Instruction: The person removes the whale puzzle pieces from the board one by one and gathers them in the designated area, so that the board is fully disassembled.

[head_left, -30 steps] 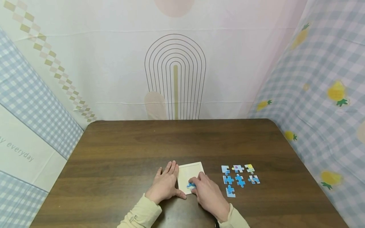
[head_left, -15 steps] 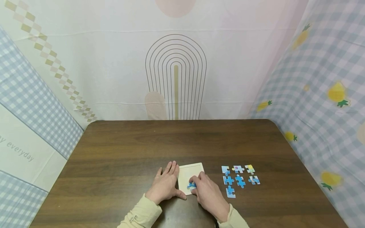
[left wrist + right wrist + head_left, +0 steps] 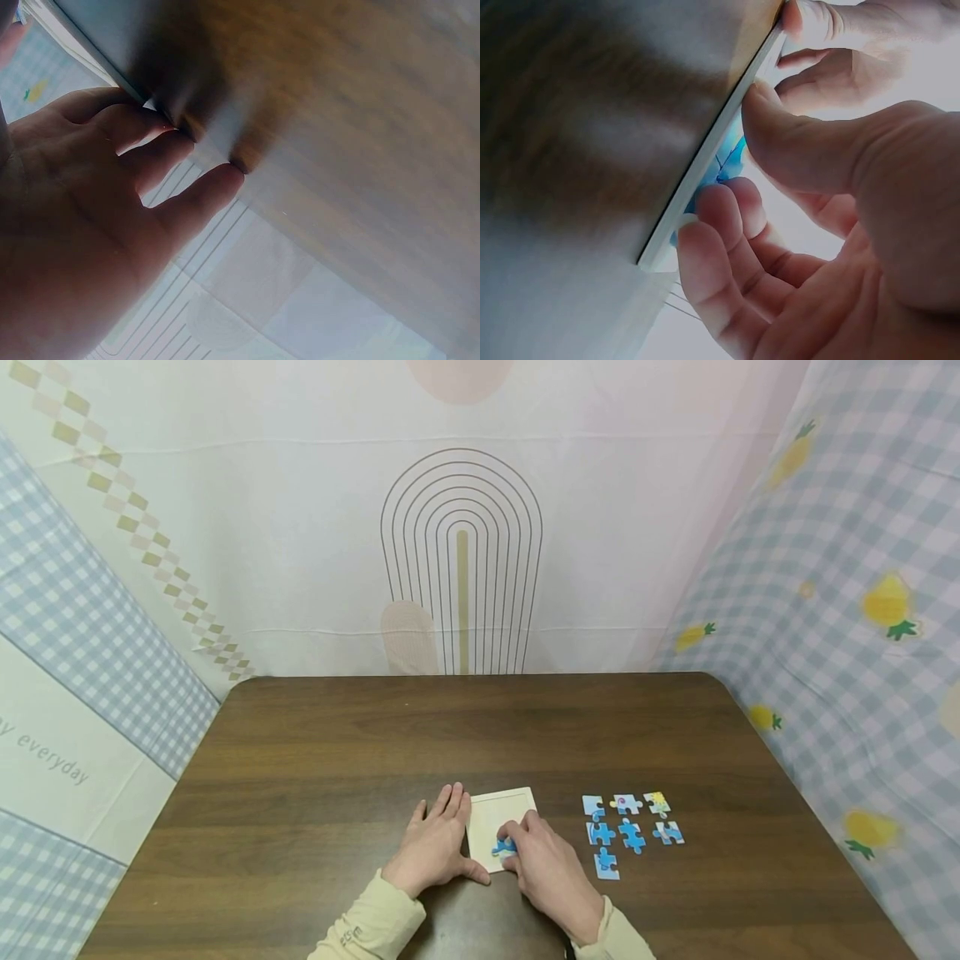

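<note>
A small pale square tray [image 3: 491, 814] with a raised rim lies near the front middle of the table. Flat beside its left edge is my left hand [image 3: 431, 847], fingers straight and thumb by the near left corner; the left wrist view shows its fingertips on the tabletop. My right hand [image 3: 551, 870] reaches over the near right corner and pinches a blue jigsaw piece [image 3: 502, 848] inside the tray. In the right wrist view, blue jigsaw surface [image 3: 735, 159] with a seam shows between thumb and curled fingers, low against the rim. The hand hides the rest of that corner.
Several loose jigsaw pieces [image 3: 632, 835], mostly blue, lie in rough rows to the right of the tray. The brown wooden table [image 3: 337, 743] ends at a patterned cloth backdrop [image 3: 300, 552], and checked cloth [image 3: 840, 652] hangs along the right side.
</note>
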`<state>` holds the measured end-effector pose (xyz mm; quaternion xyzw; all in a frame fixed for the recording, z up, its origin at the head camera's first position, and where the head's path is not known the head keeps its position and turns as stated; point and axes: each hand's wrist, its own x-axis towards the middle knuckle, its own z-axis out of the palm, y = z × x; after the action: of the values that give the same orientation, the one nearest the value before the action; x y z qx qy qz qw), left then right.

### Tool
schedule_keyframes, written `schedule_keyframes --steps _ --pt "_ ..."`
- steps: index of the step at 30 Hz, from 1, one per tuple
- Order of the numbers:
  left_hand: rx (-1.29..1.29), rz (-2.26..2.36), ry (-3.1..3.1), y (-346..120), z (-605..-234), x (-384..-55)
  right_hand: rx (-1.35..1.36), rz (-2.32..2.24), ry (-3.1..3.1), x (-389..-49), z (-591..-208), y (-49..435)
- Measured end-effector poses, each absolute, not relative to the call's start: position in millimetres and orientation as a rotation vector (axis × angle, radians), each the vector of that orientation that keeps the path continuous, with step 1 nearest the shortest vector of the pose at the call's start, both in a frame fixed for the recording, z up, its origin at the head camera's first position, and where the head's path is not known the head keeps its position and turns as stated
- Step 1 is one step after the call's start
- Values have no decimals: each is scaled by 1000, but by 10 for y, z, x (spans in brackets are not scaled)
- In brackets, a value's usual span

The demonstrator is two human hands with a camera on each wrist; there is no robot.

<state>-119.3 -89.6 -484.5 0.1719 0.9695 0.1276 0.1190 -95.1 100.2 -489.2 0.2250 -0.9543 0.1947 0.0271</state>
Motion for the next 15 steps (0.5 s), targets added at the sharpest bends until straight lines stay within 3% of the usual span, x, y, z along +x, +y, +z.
schedule_keyframes --steps 15 --pt "503 365 2839 -889 -4841 -1194 668 643 -2938 -961 -4896 1003"
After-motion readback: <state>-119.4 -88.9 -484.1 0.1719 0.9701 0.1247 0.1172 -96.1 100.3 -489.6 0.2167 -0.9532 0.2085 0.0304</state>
